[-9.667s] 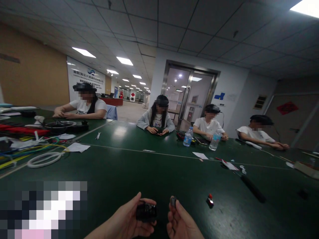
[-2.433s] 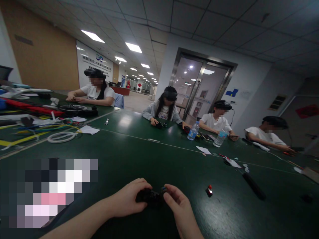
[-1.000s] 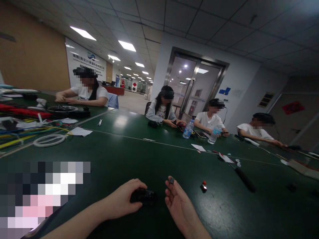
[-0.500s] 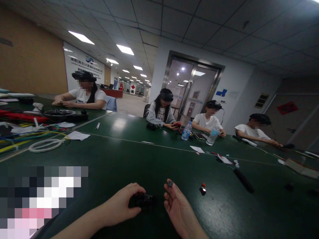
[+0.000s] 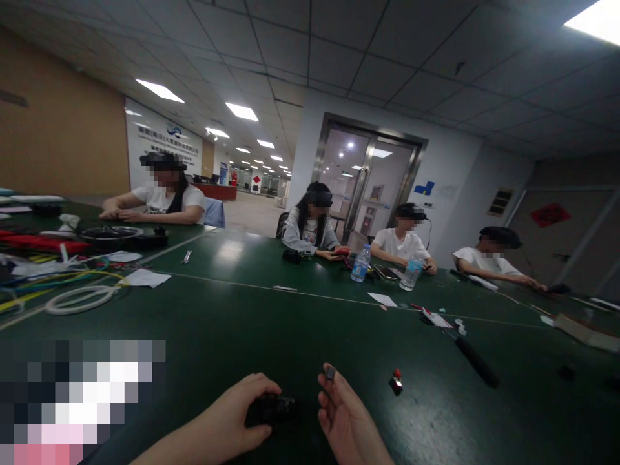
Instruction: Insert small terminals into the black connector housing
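Note:
My left hand (image 5: 241,413) is curled around a dark, boxy object (image 5: 281,408) at the lower middle of the table. The object's kind is too dark to make out. To its right, my right hand (image 5: 349,414) has its palm turned to the side. Its thumb and index finger pinch a small dark grey block (image 5: 330,373), while the other fingers curl loosely. The two hands are apart. A little further right lies a small black piece with a red top and a shiny face (image 5: 396,382).
A tool with a long black handle (image 5: 475,360) lies at right, near scraps of paper (image 5: 437,319). Two water bottles (image 5: 360,265) stand across the green table (image 5: 217,329). Cables and a white coiled tube (image 5: 82,301) lie at left. Several people wearing headsets sit around the table.
The camera has tipped slightly upward, so the table and both hands appear lower. Both hands keep the same hold, with little visible movement relative to the table.

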Demonstrator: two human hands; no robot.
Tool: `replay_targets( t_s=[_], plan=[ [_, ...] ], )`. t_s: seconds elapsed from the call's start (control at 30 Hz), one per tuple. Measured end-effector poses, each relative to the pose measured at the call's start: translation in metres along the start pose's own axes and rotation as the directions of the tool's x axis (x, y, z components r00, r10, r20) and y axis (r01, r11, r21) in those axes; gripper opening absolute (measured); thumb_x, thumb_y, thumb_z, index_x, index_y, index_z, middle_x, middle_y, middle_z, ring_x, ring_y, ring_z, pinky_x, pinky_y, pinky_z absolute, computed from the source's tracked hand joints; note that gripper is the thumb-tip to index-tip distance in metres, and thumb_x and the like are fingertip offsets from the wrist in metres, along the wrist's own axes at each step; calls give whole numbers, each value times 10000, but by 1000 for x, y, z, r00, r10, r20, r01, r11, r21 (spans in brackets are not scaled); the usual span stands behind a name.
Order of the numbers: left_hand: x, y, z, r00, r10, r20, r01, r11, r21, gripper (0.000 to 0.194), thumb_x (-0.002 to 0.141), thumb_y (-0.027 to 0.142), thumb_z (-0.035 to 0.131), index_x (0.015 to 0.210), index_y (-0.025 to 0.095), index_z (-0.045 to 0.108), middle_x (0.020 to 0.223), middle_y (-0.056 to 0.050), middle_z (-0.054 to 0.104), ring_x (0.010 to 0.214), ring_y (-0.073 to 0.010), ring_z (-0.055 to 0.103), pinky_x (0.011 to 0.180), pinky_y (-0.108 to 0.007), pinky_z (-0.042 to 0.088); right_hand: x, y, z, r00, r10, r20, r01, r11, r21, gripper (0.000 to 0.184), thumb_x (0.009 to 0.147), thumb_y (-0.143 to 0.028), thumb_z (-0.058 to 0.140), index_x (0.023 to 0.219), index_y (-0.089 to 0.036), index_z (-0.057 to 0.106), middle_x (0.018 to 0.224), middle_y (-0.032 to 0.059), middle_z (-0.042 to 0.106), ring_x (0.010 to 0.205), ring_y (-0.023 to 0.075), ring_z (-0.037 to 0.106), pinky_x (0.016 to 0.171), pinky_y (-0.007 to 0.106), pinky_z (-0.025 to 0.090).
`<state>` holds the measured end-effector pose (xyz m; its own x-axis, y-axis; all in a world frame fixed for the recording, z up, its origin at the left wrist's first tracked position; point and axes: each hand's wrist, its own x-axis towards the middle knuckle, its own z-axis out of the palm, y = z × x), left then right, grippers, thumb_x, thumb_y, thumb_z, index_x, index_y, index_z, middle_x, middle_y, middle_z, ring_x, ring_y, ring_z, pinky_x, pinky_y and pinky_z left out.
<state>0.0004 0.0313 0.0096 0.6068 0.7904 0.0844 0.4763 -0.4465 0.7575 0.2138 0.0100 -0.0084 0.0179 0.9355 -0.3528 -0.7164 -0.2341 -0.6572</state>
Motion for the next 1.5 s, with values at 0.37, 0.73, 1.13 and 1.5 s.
replay_targets(
  t_s=[0.37, 0.73, 1.13, 1.5],
  plan=[
    [-1, 1, -2, 1000, -15, 13, 15, 1000, -11, 386, 660, 182, 554, 1038, 251, 519, 1015, 5, 538, 930, -173, 506, 829, -281, 388, 0, 0, 2, 1000, 0, 3, 0, 1000, 4, 400, 574, -336, 733, 924, -193, 603, 788, 12, 665, 596, 83, 569, 515, 181, 408],
    [1, 2, 0, 999, -38, 5, 38, 999, 3, 414, 658, 164, 552, 1062, 250, 522, 1028, -5, 540, 947, -178, 510, 852, -291, 388, 0, -2, 5, 1000, 3, -20, -2, 1000, 13, 367, 579, -336, 729, 893, -186, 613, 748, 18, 670, 560, 86, 573, 480, 177, 407],
    [3, 3, -2, 997, -77, 11, 77, 997, -16, 456, 668, 174, 550, 1114, 255, 497, 1067, -2, 529, 957, -185, 504, 834, -290, 383, -2, 1, 5, 999, -19, -42, 20, 1000, 21, 358, 571, -318, 739, 880, -192, 608, 744, -2, 667, 564, 72, 573, 481, 165, 406],
    [3, 10, -3, 992, -125, 11, 125, 992, -14, 412, 641, 177, 568, 1043, 255, 525, 1022, 13, 538, 927, -180, 506, 803, -279, 384, 2, 1, 3, 999, -14, -50, 15, 1000, 19, 373, 561, -331, 743, 885, -203, 608, 713, -7, 657, 543, 77, 568, 470, 173, 414]
  ],
)
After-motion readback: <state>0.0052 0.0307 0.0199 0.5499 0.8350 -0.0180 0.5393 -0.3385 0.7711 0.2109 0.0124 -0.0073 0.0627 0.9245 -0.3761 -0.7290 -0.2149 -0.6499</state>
